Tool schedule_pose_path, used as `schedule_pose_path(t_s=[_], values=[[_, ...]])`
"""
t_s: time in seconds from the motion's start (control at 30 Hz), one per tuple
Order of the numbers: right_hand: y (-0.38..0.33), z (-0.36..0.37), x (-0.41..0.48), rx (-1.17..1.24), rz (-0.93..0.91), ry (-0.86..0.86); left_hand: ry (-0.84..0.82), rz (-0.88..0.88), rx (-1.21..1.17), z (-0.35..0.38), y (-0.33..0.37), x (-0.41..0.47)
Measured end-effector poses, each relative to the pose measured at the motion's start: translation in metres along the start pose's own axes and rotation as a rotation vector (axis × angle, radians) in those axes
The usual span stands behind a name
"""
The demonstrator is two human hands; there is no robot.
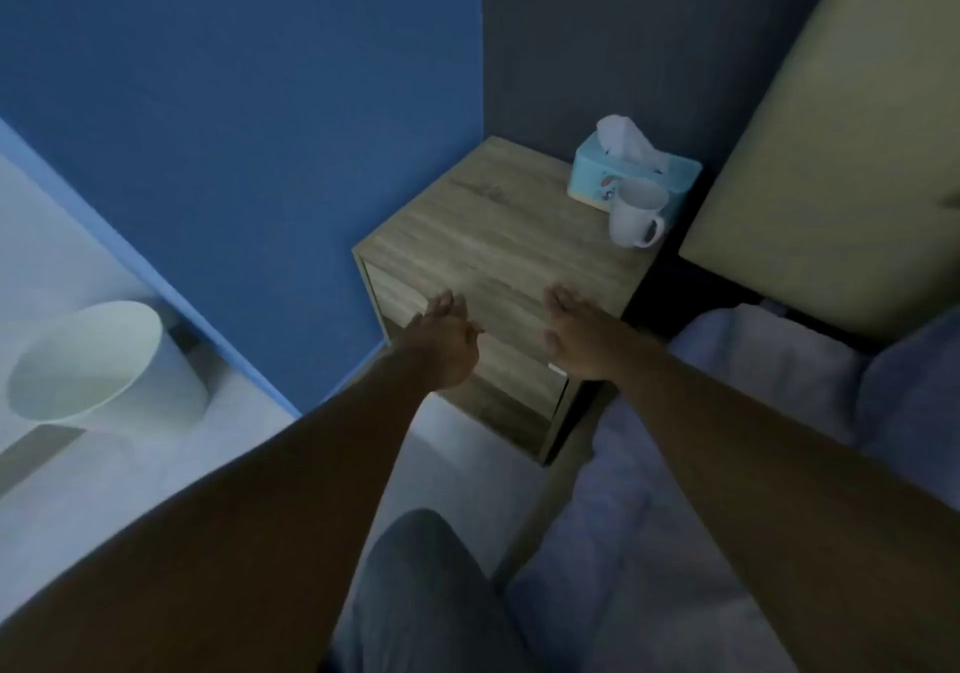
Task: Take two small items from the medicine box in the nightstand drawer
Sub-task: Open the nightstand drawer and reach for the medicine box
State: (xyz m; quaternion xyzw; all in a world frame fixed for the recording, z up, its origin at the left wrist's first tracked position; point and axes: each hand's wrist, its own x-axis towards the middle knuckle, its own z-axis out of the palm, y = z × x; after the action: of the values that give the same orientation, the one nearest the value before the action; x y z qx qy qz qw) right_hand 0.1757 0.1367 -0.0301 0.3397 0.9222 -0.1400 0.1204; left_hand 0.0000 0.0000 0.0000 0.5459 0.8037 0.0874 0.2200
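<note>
Both grips were empty: the left hand [441,342] and right hand [576,337] reached out with fingers spread flat before the wood-grain nightstand [498,256], its drawers shut, hiding any medicine box. On top stood a white mug [635,214] touching a blue tissue box [634,168]. A round white bin [104,365] sat left, rumpled bedding [753,386] right.

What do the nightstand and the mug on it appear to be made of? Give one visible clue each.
Nightstand: wood-look board, likely laminate, matte; streaky grey-brown grain runs across it.
Mug: probably ceramic, perhaps plastic; plain, smooth white surface, thick handle.
</note>
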Motion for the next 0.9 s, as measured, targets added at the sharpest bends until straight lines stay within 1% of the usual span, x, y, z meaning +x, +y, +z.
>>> schedule_pose_path(t_s=[0.03,0.13,0.23,0.3,0.4,0.5,0.6,0.73,0.9], values=[[0.001,0.006,0.004,-0.003,0.007,-0.024,-0.020,-0.024,-0.013,0.006,-0.004,0.004],[0.011,0.031,0.015,0.039,0.013,-0.017,-0.066,-0.056,-0.080,0.028,-0.019,0.018],[0.017,0.053,0.027,0.127,0.023,0.001,-0.080,-0.115,-0.217,0.049,-0.030,0.038],[0.022,0.065,0.032,0.137,0.027,0.043,-0.087,-0.188,-0.316,0.060,-0.034,0.050],[0.026,0.081,0.034,0.086,0.005,0.156,-0.080,-0.269,-0.404,0.076,-0.039,0.063],[0.024,0.092,0.033,0.016,-0.004,0.277,-0.021,-0.318,-0.481,0.090,-0.043,0.078],[0.019,0.096,0.032,0.019,0.018,0.353,0.077,-0.343,-0.584,0.104,-0.045,0.091],[0.019,0.098,0.032,0.004,0.015,0.386,0.203,-0.353,-0.720,0.120,-0.044,0.102],[0.018,0.094,0.033,0.023,0.029,0.391,0.232,-0.402,-0.874,0.131,-0.040,0.113]])
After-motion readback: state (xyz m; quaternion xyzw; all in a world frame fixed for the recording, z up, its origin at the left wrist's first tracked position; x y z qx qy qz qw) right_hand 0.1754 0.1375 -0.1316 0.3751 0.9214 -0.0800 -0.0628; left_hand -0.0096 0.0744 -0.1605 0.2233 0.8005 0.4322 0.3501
